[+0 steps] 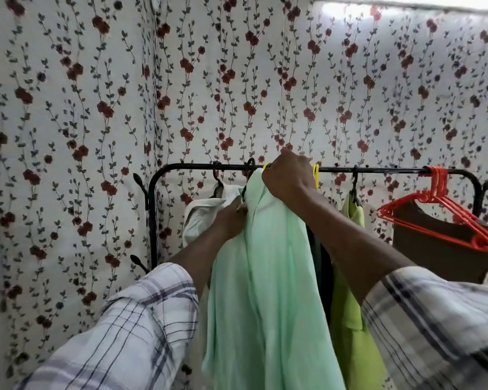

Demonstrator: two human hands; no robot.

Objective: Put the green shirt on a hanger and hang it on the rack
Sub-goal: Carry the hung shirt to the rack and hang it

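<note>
On the left stretch of the black rack [181, 166] a pale garment [206, 212] hangs. Just right of it the left hand [230, 220] pinches a fold of the green shirt [265, 277] near its top edge. The shirt droops long and limp from the rail, in the middle of the scene. It looks thin, light and soft, apt to slide off a hanger, so it is best held at the collar or shoulder seams, not mid-cloth. The right hand [286, 178] is fisted on the shirt's top at the rail; its hanger is hidden, so I cannot tell whether it is hooked on. Further right are yellow hooks [316, 175], a lime garment [350, 291] and spare red hangers [434, 218].
</note>
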